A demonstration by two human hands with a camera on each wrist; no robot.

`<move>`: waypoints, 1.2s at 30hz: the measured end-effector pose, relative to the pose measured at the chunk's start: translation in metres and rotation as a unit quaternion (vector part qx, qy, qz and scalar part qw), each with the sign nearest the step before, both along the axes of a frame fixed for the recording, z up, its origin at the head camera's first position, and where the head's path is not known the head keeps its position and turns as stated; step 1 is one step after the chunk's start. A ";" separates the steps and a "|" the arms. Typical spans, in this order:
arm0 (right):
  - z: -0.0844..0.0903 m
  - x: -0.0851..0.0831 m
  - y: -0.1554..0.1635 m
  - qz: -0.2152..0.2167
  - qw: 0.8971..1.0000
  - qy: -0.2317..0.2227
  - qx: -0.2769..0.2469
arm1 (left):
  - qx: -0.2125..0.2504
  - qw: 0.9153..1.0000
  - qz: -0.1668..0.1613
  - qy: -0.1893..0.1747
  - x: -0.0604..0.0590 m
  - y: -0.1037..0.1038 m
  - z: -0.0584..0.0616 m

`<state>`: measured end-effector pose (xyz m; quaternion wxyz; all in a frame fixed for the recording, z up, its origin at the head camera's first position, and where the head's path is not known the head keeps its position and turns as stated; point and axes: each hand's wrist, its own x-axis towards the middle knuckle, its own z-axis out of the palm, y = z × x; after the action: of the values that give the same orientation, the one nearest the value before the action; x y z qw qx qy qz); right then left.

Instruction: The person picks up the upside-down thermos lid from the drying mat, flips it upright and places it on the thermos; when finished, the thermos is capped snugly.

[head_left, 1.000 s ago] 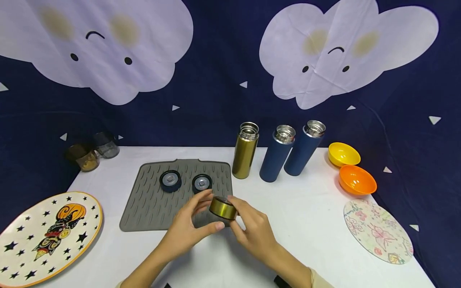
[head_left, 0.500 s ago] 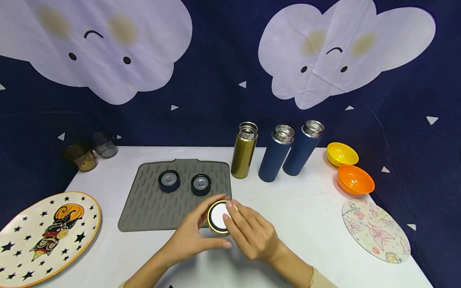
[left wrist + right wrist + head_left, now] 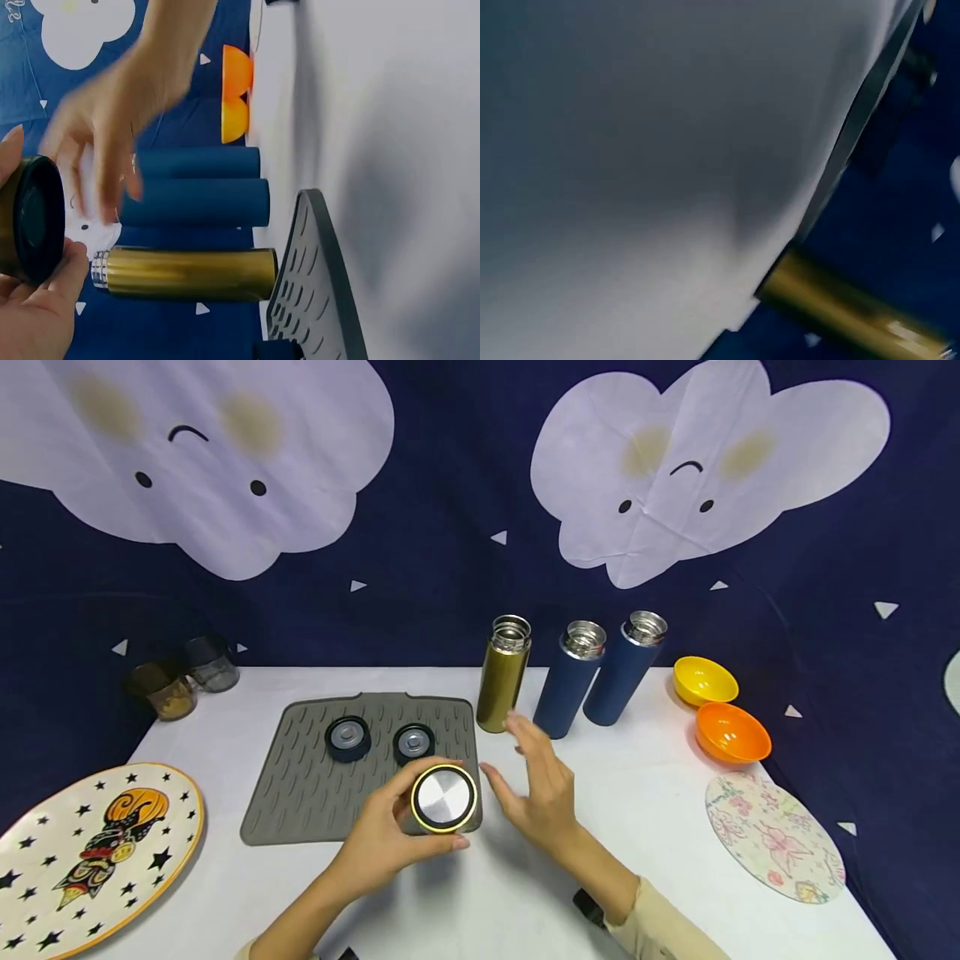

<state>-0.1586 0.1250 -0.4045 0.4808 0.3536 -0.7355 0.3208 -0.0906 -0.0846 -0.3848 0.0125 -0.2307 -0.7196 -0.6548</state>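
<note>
Gold lid [image 3: 443,799] is held in the left hand [image 3: 382,843], fingers curled round its rim, above the near edge of the grey mat [image 3: 300,785]; its steel face is now turned up. Right hand [image 3: 542,785] has let go, fingers spread loose, lifted toward the gold flask [image 3: 502,675]. Lid now rests with one hand alone.

The head view looks forward and down from above the white table [image 3: 637,810], wide enough to take in the grey mat [image 3: 300,785] and the cloud-printed backdrop [image 3: 450,527]. The left wrist view sits close and is turned sideways (the table stands as a vertical wall), facing the gold flask [image 3: 187,274], which the head view also shows [image 3: 501,681]. The right wrist view, very near and blurred, skims the table towards the same flask [image 3: 840,307].
</note>
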 end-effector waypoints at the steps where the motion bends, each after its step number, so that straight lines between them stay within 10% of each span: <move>1: -0.003 -0.009 -0.001 -0.014 0.997 -0.076 -0.029 | 0.004 1.000 0.006 -0.003 -0.001 -0.001 0.001; 6: -0.012 -0.055 -0.010 -0.093 0.920 -0.348 -0.154 | -0.004 1.000 0.014 -0.011 -0.003 -0.004 0.000; 11: -0.015 -0.087 -0.021 -0.107 0.878 -0.413 -0.215 | -0.016 1.000 0.009 -0.024 0.001 -0.004 -0.001; 21: -0.009 -0.096 -0.019 -0.139 0.877 -0.401 -0.226 | -0.006 1.000 0.009 -0.002 -0.006 -0.001 0.006; 27: 0.005 -0.048 -0.002 -0.093 0.890 -0.398 -0.202 | -0.006 0.999 0.011 0.030 -0.018 0.004 0.029; 36: 0.010 0.027 0.015 -0.056 0.876 -0.452 -0.161 | 0.008 0.999 -0.004 0.038 -0.032 0.021 0.062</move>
<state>-0.1313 0.1401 -0.3943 0.1635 0.0463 -0.8293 0.5323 -0.1221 -0.0635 -0.3227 0.0387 -0.2583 -0.7120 -0.6517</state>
